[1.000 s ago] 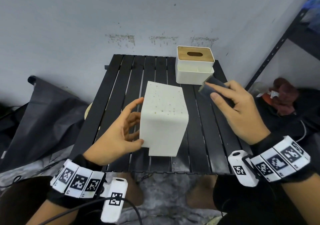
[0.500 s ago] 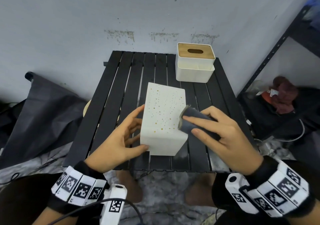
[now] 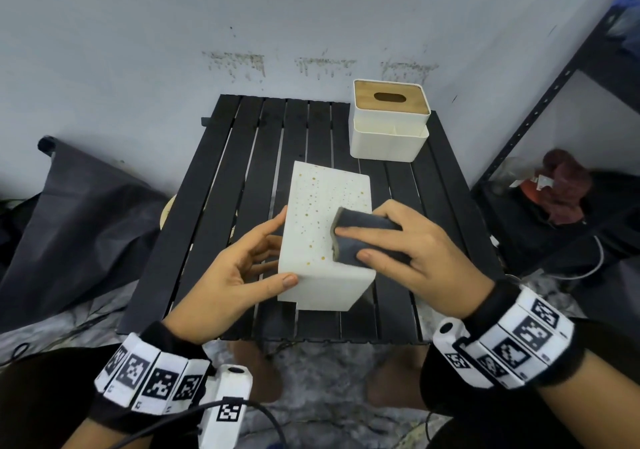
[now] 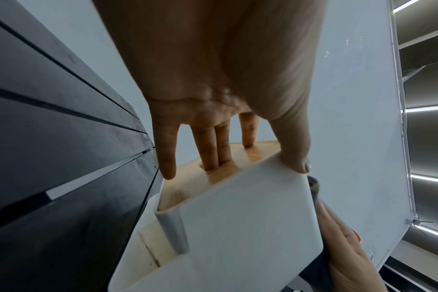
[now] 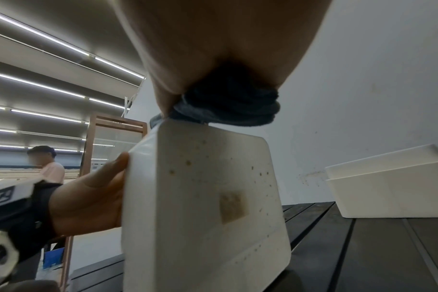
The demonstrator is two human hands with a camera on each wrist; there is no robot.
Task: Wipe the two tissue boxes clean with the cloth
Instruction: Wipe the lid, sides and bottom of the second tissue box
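Note:
A white tissue box [image 3: 318, 213] lies tipped on the black slatted table [image 3: 221, 206], its speckled, stained face up. My left hand [image 3: 242, 268] grips its left side, thumb on the near top edge. In the left wrist view two fingers [image 4: 213, 154] reach into the slot of its wooden lid [image 4: 188, 183]. My right hand [image 3: 415, 251] holds a folded dark grey cloth [image 3: 353, 237] and presses it on the speckled face near the right edge. The right wrist view shows the cloth [image 5: 228, 106] on top of the box [image 5: 208, 197]. The second tissue box [image 3: 388, 137], white with a wooden lid, stands upright at the back right.
The table stands against a grey wall. A black metal shelf rack [image 3: 540, 109] rises at the right, with a red-brown bundle [image 3: 561, 185] low on it. A dark bag [image 3: 79, 213] leans at the left. A person [image 5: 48, 166] stands far off in the right wrist view.
My right hand brought the cloth from near the back box down onto the speckled face and slid it leftward. My left hand kept its grip on the box.

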